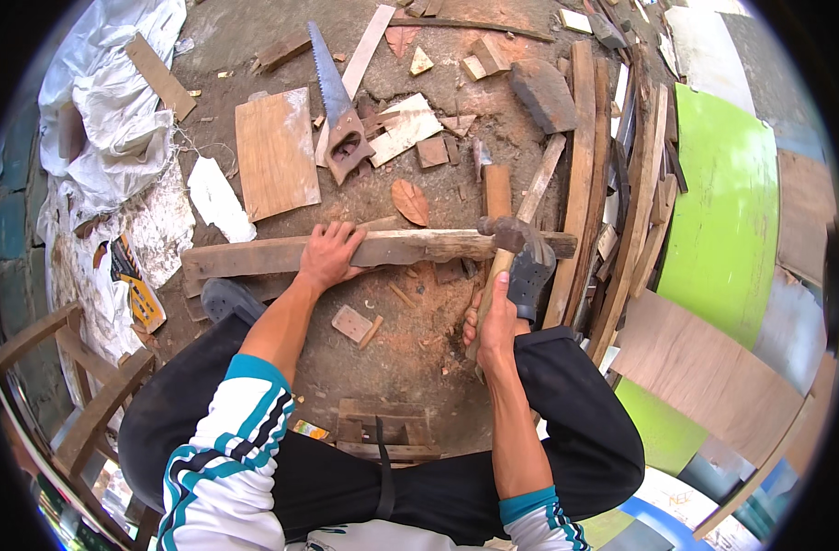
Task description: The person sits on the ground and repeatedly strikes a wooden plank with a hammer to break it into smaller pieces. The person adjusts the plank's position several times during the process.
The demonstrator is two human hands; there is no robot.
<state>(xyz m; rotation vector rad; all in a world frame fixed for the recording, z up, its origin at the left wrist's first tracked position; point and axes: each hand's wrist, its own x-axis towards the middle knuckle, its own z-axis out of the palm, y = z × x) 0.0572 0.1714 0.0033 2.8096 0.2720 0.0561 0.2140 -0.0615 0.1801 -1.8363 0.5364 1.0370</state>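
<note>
A long weathered wooden beam lies crosswise before me, its far edge pale and rough. My left hand is closed over the beam left of its middle, fingers curled across the top. In my right hand is a hammer, gripped round its wooden handle. The dark hammer head overlaps the beam near its right end; whether they touch I cannot tell. A short brown wood block stands out beyond the beam there. My right shoe is beside the beam's right end, and the left shoe is near its left part.
A handsaw rests among offcuts beyond the beam, next to a square plywood piece. A grey stone block sits farther right. Long timber strips and a green panel line the right side. White sacking lies left, above a wooden chair frame.
</note>
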